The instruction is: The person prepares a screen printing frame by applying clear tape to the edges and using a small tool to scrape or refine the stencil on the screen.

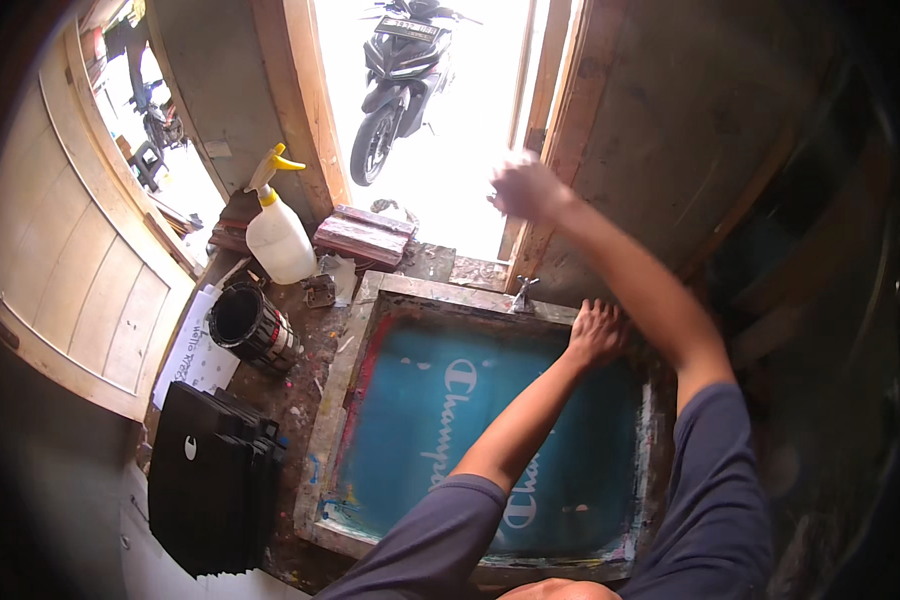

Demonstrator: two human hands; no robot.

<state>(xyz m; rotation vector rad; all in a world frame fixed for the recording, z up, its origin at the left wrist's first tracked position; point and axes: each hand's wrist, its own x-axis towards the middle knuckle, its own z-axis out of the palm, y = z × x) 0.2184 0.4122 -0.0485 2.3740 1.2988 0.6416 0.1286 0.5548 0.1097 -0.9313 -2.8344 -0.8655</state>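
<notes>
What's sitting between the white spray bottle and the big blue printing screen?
In the head view, a crumpled whitish rag and a small dark metal piece lie between the spray bottle and the screen frame.

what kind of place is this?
Likely a small screen-printing workshop: a wooden-framed printing screen with teal mesh under the left hand, a stack of black garments, and a white spray bottle.

Blue printing screen (490, 420) (wood-framed) lies centre.
</notes>
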